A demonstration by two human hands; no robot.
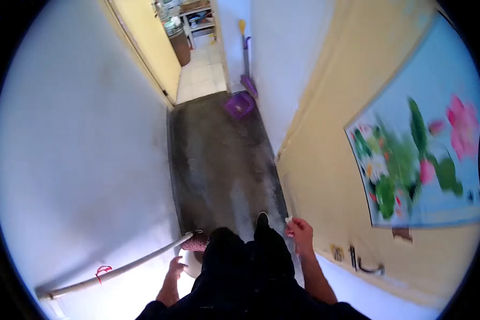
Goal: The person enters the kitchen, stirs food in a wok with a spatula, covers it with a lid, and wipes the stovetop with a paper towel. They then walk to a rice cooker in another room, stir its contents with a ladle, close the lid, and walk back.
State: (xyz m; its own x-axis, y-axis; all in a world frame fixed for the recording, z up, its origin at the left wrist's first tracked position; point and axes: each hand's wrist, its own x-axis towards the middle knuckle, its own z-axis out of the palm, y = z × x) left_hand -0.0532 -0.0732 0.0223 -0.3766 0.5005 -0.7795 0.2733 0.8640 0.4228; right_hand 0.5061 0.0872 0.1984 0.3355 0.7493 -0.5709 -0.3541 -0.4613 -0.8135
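My right hand (302, 236) is out to the right of my legs, finger and thumb pinched on a small white piece (288, 219) whose kind I cannot make out. My left hand (176, 266) hangs at the lower left with its fingers apart and nothing visible in them. Close by it is a pale rounded container (187, 265), partly hidden by my leg. Above that container shows a reddish-brown mop-like head (195, 241). A long pole (138, 262) with a red string tied on it slants along the left wall near my left hand.
A dark concrete floor (218, 154) runs ahead between white walls. On the right, a cream door (325, 197) carries a lotus poster (400, 170) and a handle (371, 268). A purple dustpan (240, 106) and a broom (246, 58) stand beside the open yellow door (153, 45).
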